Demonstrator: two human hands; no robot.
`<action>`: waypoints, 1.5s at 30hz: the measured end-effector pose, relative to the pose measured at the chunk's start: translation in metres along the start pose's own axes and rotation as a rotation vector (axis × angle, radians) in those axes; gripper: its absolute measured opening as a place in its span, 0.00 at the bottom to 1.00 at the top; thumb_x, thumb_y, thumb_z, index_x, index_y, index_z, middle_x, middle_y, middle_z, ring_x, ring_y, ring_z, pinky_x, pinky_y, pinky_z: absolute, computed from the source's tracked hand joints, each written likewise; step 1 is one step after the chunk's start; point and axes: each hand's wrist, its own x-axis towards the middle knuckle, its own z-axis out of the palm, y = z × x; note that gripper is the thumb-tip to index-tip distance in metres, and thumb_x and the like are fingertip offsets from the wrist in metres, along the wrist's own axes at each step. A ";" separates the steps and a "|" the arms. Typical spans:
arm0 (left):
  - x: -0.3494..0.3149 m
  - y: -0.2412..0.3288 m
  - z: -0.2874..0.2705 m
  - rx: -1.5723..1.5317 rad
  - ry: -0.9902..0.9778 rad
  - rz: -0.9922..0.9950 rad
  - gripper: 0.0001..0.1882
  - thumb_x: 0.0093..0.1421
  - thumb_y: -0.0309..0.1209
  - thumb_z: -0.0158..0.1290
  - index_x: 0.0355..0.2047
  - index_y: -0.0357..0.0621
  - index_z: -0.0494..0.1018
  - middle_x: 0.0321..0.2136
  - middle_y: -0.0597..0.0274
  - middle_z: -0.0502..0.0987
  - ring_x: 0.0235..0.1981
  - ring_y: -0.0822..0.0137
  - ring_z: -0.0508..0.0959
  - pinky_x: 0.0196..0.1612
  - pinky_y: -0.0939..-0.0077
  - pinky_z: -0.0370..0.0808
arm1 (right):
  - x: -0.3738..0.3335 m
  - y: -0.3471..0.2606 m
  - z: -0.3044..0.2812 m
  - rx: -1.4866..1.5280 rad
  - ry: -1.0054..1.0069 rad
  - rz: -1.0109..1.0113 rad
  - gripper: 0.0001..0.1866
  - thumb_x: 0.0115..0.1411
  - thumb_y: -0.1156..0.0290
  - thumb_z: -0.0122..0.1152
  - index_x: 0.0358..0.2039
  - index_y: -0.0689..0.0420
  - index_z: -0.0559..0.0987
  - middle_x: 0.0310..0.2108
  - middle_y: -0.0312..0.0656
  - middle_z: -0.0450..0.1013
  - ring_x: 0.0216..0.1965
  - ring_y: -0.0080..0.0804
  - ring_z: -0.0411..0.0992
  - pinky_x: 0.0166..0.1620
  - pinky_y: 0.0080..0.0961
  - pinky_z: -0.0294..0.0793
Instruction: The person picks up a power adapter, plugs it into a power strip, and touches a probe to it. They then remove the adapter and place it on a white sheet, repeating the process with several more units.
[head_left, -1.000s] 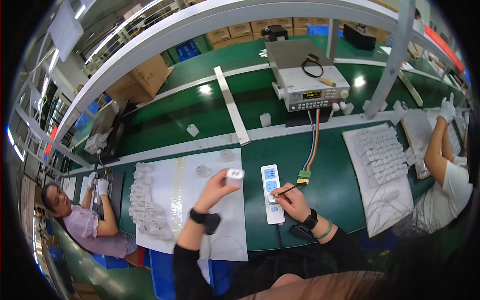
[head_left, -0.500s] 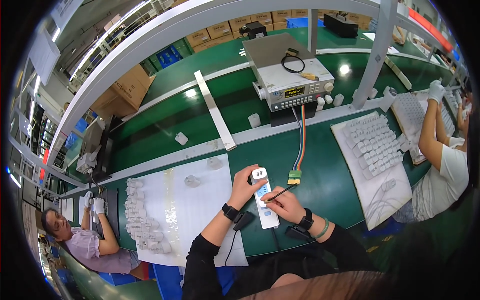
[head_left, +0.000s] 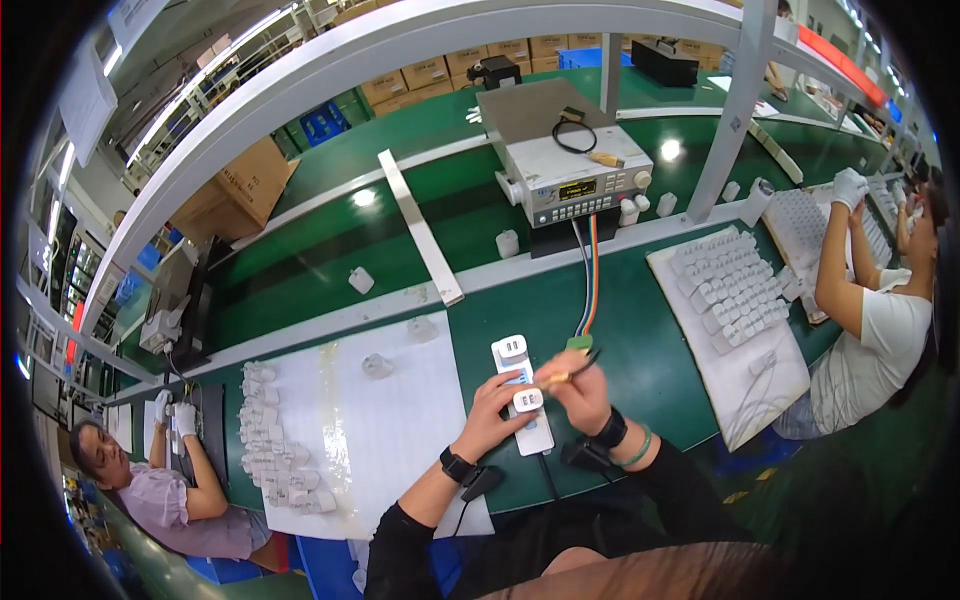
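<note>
A white power strip (head_left: 536, 437) with blue sockets lies lengthwise on the green bench. One white USB charger (head_left: 511, 348) sits at its far end. My left hand (head_left: 488, 418) rests over the strip's middle, its fingers closed around a second white USB charger (head_left: 528, 399) whose ports face up. Just right of it, my right hand (head_left: 584, 394) is raised and smeared by motion, pinching a short black cable with a yellowish plug (head_left: 558, 379). Behind that hand, a green connector board (head_left: 580, 343) ends the rainbow ribbon cable (head_left: 591, 285).
A grey test instrument (head_left: 565, 150) with a lit display stands beyond the strip. White chargers (head_left: 280, 450) line the left side of a white foam sheet (head_left: 385, 440). More chargers (head_left: 730, 285) cover a board at right. Gloved co-workers (head_left: 190, 480) (head_left: 865, 320) sit at both sides.
My left hand has shifted nearer, from the far charger to a second charger on the strip. My right hand has lifted the cable's plug away from the strip, up and right. The view has shifted slightly.
</note>
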 end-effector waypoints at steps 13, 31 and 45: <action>0.009 -0.002 -0.015 -0.330 0.038 -0.110 0.25 0.51 0.30 0.60 0.52 0.55 0.73 0.53 0.56 0.69 0.59 0.60 0.64 0.58 0.66 0.62 | 0.036 0.053 0.003 -0.404 -0.093 0.135 0.08 0.61 0.72 0.53 0.35 0.62 0.77 0.40 0.40 0.76 0.39 0.38 0.72 0.43 0.28 0.72; 0.244 -0.086 -0.107 0.875 -0.111 -0.338 0.18 0.47 0.32 0.57 0.41 0.50 0.75 0.37 0.60 0.79 0.42 0.58 0.78 0.45 0.52 0.68 | 0.031 0.054 -0.002 -0.295 -0.162 0.214 0.13 0.59 0.75 0.52 0.44 0.60 0.77 0.27 0.41 0.68 0.30 0.34 0.68 0.35 0.26 0.67; 0.184 -0.112 -0.182 1.318 -0.078 -0.479 0.12 0.57 0.35 0.52 0.38 0.45 0.77 0.39 0.61 0.80 0.48 0.57 0.73 0.48 0.55 0.67 | 0.026 0.072 -0.020 -0.184 -0.206 0.133 0.16 0.58 0.74 0.53 0.47 0.63 0.75 0.33 0.40 0.69 0.31 0.31 0.65 0.37 0.25 0.67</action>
